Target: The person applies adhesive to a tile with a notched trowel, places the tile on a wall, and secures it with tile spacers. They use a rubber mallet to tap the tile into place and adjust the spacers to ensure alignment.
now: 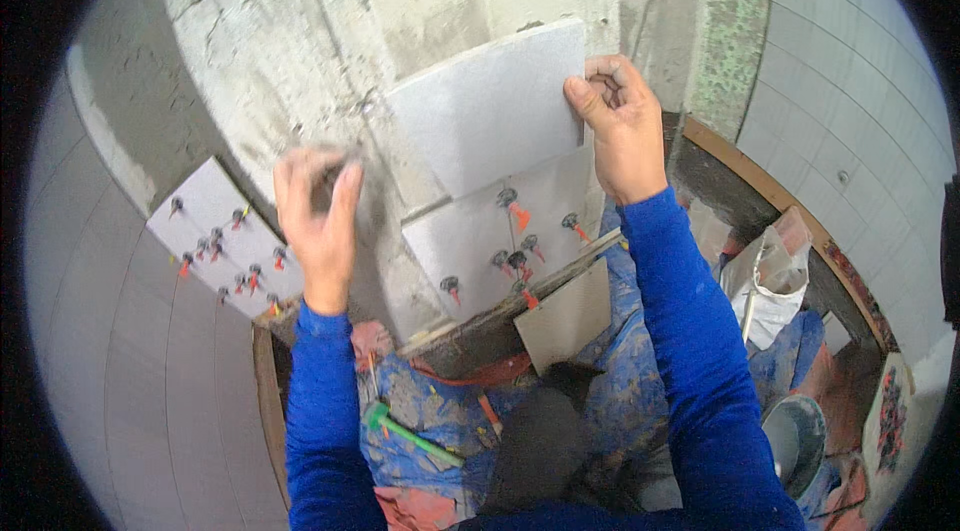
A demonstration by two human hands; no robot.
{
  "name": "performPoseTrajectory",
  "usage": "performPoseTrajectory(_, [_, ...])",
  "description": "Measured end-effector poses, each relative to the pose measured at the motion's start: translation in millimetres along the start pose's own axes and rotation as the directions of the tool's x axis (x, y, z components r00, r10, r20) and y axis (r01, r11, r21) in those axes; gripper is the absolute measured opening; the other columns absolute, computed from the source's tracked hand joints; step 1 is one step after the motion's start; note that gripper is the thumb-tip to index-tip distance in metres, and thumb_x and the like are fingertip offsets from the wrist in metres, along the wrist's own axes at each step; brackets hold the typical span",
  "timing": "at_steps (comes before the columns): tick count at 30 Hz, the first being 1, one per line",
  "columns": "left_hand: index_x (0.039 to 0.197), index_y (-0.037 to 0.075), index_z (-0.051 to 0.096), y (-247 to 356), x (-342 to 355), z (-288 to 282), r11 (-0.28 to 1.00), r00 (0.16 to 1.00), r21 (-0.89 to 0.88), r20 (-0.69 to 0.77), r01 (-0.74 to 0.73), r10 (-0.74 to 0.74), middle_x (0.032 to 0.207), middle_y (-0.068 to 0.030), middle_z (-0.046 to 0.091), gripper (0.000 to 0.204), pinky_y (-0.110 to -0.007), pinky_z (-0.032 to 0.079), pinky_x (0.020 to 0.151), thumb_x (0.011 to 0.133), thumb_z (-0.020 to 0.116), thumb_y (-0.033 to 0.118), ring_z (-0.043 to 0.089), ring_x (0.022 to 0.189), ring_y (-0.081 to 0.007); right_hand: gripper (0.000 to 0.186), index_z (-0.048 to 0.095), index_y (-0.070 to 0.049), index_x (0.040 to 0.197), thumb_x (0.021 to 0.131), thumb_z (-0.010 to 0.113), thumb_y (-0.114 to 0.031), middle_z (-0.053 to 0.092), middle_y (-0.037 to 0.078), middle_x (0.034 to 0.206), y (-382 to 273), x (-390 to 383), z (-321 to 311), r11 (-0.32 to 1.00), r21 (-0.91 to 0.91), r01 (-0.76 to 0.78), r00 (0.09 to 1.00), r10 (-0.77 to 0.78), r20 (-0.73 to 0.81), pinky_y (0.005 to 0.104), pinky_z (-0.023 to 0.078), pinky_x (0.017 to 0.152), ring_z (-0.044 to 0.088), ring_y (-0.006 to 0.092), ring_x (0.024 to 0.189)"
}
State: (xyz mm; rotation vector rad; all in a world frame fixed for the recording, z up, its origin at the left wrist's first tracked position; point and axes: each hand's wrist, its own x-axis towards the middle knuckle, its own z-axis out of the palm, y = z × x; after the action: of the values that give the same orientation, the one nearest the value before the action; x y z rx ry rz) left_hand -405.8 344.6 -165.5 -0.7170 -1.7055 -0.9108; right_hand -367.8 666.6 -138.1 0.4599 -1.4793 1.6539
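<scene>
A light grey wall tile (490,106) stands against the rough wall, slightly tilted, above a lower tile. My right hand (625,121) grips its right edge, thumb on the face and fingers curled at the side. To the left of the tile, apart from it, my left hand (318,206) is raised before the bare wall. Its fingers are curved with a gap to the thumb, partly smeared by motion, and I see nothing in them. The lower tile (425,231) carries several black tile-levelling clips (508,199) with orange-red tips along its joints.
Another tile (170,221) with similar clips lies at the left. A loose tile (575,316) leans below. A green-headed hammer (410,433) lies on blue sheeting (400,471). At the right are a white sack (770,281), a bucket (797,446) and a wooden strip (740,166).
</scene>
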Motion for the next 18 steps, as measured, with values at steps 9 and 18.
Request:
performPoseTrajectory(9, [0.102, 0.003, 0.068, 7, 11, 4, 0.982, 0.993, 0.163, 0.089, -0.092, 0.078, 0.112, -0.0113, 0.06, 0.044, -0.037, 0.05, 0.092, 0.075, 0.092, 0.028, 0.06, 0.107, -0.0283, 0.013, 0.066, -0.004, 0.105, 0.096, 0.076, -0.008, 0.067, 0.001, 0.095, 73, 0, 26, 0.979, 0.187, -0.085, 0.995, 0.073, 0.07, 0.0231, 0.047, 0.082, 0.06, 0.0081, 0.087])
performPoseTrajectory(18, [0.1, 0.005, 0.06, 4, 11, 5, 0.935, 0.983, 0.321, 0.149, -0.153, 0.11, 0.117, -0.0147, 0.055, 0.066, -0.044, 0.049, 0.099, 0.06, 0.098, 0.042, 0.056, 0.114, -0.0337, 0.013, 0.066, -0.002, 0.104, 0.095, 0.076, -0.006, 0.068, 0.004, 0.095, 107, -15, 56, 0.942, 0.305, -0.141, 0.99, 0.137, 0.035, 0.0236, 0.049, 0.08, 0.061, 0.0094, 0.088])
